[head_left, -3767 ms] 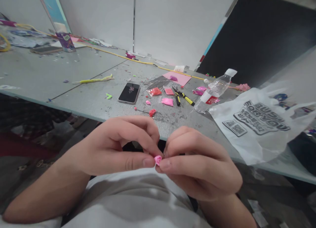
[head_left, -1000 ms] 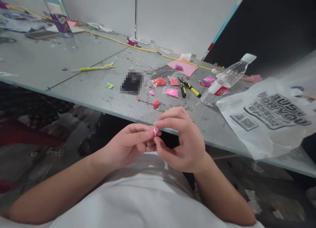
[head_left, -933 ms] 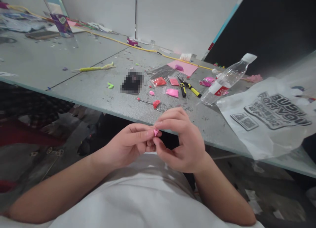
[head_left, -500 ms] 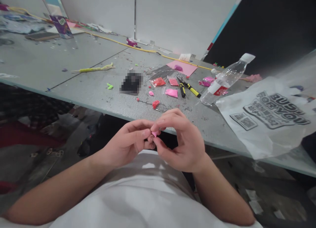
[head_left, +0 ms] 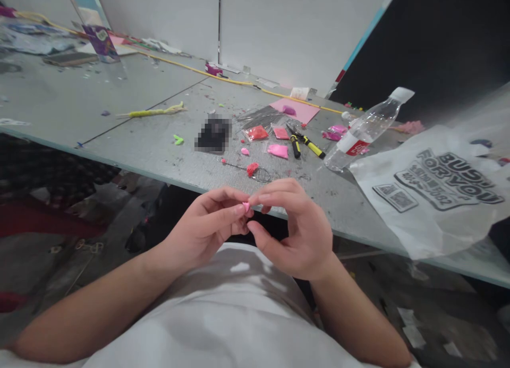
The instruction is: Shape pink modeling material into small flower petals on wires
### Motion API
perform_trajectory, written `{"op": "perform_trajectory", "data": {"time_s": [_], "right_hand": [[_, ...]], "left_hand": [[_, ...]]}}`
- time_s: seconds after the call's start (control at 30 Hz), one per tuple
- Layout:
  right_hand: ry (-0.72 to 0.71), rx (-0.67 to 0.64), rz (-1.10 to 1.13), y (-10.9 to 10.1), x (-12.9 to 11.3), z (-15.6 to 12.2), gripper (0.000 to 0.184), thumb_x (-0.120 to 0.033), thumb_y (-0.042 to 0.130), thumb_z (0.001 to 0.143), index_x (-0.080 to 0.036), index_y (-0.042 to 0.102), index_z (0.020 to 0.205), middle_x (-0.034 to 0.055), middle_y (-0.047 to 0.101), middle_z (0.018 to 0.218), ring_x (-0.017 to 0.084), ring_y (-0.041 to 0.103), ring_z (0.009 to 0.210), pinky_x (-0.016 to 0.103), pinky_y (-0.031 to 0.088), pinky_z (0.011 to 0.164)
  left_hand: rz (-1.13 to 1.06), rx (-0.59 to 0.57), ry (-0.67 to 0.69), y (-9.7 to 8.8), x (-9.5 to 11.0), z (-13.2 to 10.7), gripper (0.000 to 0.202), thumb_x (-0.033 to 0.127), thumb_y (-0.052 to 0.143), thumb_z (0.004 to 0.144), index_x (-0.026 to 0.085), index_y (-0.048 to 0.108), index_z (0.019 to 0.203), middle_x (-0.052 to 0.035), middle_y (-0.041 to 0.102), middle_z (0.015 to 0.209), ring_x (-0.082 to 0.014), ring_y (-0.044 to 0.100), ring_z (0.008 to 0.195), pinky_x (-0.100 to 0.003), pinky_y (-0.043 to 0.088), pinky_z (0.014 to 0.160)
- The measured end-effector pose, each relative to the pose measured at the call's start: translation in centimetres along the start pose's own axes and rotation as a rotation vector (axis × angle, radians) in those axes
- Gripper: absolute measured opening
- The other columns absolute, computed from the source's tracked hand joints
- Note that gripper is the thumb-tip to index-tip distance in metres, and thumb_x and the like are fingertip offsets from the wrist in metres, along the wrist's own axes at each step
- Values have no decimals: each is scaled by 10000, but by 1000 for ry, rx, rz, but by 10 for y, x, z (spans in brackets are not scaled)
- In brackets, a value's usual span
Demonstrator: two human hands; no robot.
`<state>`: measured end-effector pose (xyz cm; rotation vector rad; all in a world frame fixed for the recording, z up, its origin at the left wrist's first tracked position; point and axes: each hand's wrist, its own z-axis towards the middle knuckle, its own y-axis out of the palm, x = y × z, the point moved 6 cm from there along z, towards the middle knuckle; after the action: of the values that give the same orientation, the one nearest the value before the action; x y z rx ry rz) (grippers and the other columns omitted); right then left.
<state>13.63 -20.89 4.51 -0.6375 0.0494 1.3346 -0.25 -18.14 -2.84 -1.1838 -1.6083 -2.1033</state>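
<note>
A small bit of pink modelling clay is pinched between the thumb and forefinger of my left hand, in front of my body at the table's edge. From the other side, the forefinger of my right hand reaches to the clay and seems to touch it. Its thumb stands apart, lower down, with a gap between thumb and forefinger. Beyond my hands, a wire piece with a red clay lump lies on the table. A loose pink clay blob rests behind that.
Bags of orange-red clay and pink clay lie near yellow-black pliers. A tilted-looking plastic bottle and a white printed bag are on the right. Green clay and a yellow-green bundle lie left.
My right thumb has come away from the pink clay, and its forefinger has straightened a little. The clay sits slightly higher in my left fingertips.
</note>
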Motion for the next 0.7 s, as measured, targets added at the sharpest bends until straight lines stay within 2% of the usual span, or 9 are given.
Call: {"op": "perform_trajectory", "data": {"time_s": [0.1,0.2,0.47,0.7], "right_hand": [[12,71,-68,-1,-3,-4,313,-85,696,867,-235,664,1141,57,739,965,206,701,867,394,643,750],[16,80,-158,2,-5,-9,246,-87,695,883,-239,679,1077,46,718,919,194,682,804,377,627,706],[33,143,-215,7,-7,-10,188,-79,711,900,-232,694,1008,45,705,893,187,669,778,357,601,669],[59,178,-249,9,-10,-4,174,-98,705,923,-239,709,1025,42,712,898,177,666,752,346,604,662]], "left_hand": [[12,11,14,-1,2,0,89,189,868,881,186,852,968,-26,782,826,-107,735,723,-179,625,684],[42,32,37,-2,3,0,79,192,883,868,189,853,941,-23,790,819,-112,747,730,-185,636,697],[134,115,113,0,9,-3,126,253,948,804,195,854,865,-20,800,793,-115,747,726,-189,631,701],[175,147,185,-1,15,-8,129,264,943,811,223,875,912,-32,818,816,-125,755,742,-206,639,734]]}}
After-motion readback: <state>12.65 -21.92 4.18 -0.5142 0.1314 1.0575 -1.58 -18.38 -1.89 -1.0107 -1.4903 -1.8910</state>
